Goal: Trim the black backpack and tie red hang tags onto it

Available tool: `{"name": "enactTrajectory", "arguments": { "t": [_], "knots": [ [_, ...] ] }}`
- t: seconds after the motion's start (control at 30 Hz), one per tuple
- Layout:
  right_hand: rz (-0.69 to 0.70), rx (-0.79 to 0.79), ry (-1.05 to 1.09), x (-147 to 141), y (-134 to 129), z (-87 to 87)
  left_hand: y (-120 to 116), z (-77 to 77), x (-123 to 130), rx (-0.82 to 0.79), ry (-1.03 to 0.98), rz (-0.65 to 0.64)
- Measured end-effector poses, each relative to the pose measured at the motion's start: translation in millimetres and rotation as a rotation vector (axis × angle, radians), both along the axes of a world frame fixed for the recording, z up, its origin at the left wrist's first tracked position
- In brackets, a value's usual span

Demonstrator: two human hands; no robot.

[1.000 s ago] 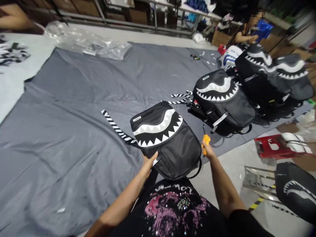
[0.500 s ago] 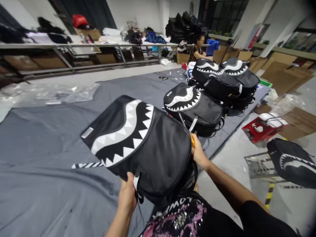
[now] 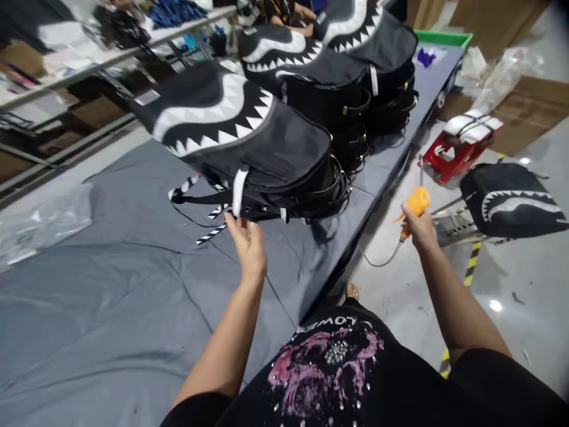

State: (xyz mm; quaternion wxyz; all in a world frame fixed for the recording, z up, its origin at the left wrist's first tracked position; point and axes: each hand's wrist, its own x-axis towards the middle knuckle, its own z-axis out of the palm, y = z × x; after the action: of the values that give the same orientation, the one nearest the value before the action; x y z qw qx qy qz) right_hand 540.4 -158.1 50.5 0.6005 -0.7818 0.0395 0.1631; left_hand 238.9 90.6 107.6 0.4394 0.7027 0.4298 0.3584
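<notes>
A black backpack (image 3: 293, 139) with a white-and-grey shark-mouth print lies on top of another dark bag at the near end of a row of stacked backpacks. Its white side tab (image 3: 240, 191) hangs down. My left hand (image 3: 249, 246) is at the tab's lower end, fingers stretched out and apart, not closed round it. Striped straps (image 3: 212, 233) trail onto the grey cloth beside that hand. Out to the right, over the floor, my right hand (image 3: 420, 228) is wrapped round an orange air blow gun (image 3: 416, 204) with a thin metal nozzle and a hose below.
More shark-print backpacks (image 3: 362, 56) are piled farther along the cloth-covered table (image 3: 111, 296). Another person's arm (image 3: 296, 21) shows behind them. On the right are a red stool (image 3: 448, 157), another backpack (image 3: 515, 198) and cardboard (image 3: 533, 115). Clear plastic (image 3: 48, 222) lies at left.
The backpack has gone from between my hands onto the near stack. My right hand has moved off it to the right with the blow gun. My view has turned down and right.
</notes>
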Motion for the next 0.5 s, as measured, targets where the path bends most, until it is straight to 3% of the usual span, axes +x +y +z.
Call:
{"name": "enactTrajectory", "arguments": {
  "t": [0.1,0.2,0.33,0.5],
  "knots": [
    [-0.038,-0.07,0.236,-23.9,-31.7,-85.1,-7.0,-8.4,21.8,0.002,0.025,-0.021],
    [-0.063,-0.086,0.424,-54.1,-29.8,-145.0,0.3,-9.5,32.7,0.019,0.079,0.004],
    [-0.068,-0.077,0.586,-63.3,-17.1,-192.5,0.9,-25.5,20.0,0.071,0.209,0.072],
    [0.045,-0.119,0.625,-53.4,-9.1,-238.0,-34.2,-58.3,-15.7,0.035,0.208,0.136]
  ]
}}
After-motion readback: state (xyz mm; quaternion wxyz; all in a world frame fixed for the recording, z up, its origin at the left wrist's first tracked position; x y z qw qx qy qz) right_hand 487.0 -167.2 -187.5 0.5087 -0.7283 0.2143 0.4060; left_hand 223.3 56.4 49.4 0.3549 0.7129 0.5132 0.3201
